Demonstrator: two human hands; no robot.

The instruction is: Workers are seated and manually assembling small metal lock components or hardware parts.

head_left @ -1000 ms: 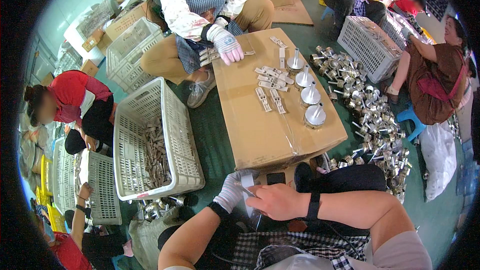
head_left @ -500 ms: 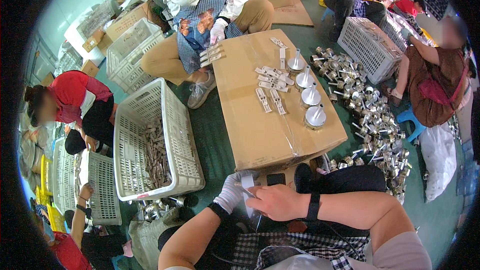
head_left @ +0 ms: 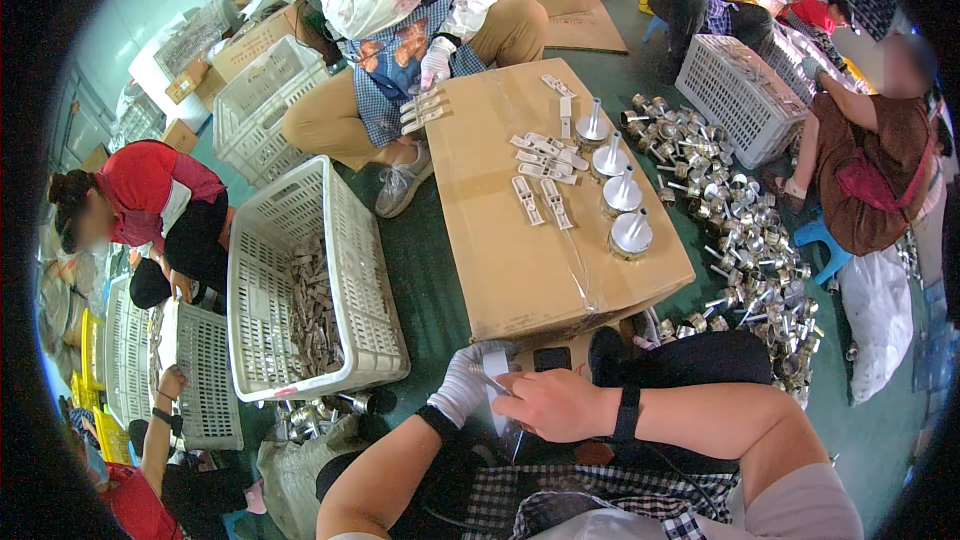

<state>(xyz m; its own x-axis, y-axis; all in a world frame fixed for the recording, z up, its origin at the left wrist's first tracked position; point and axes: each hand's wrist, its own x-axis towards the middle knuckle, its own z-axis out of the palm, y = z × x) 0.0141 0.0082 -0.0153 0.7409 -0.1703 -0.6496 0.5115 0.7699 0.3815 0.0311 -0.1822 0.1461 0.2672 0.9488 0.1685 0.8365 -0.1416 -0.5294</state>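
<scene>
In front of my lap, below the near edge of the carton, my left hand (head_left: pixel 460 388) wears a striped white glove and is closed around a pale, shiny piece (head_left: pixel 496 364). My bare right hand (head_left: pixel 545 404) presses against that piece from the right, its fingers pinched together. A thin grey sliver shows at its fingertips, too small to name. On the carton (head_left: pixel 520 285) stand several silver round parts with upright stems (head_left: pixel 630 232). Pale flat clip-like pieces (head_left: pixel 548 155) lie left of them, some stacked on each other.
A white plastic crate (head_left: pixel 385 315) with many flat metal strips stands at my left. Loose stemmed metal parts (head_left: pixel 745 240) cover the floor to the right. Opposite sits a co-worker in a checked apron (head_left: pixel 400 45); others sit left and right. A white sack (head_left: pixel 875 325) stands far right.
The co-worker opposite has raised one gloved hand from the lap area to chest height, out to the right. My own hands look almost unmoved.
</scene>
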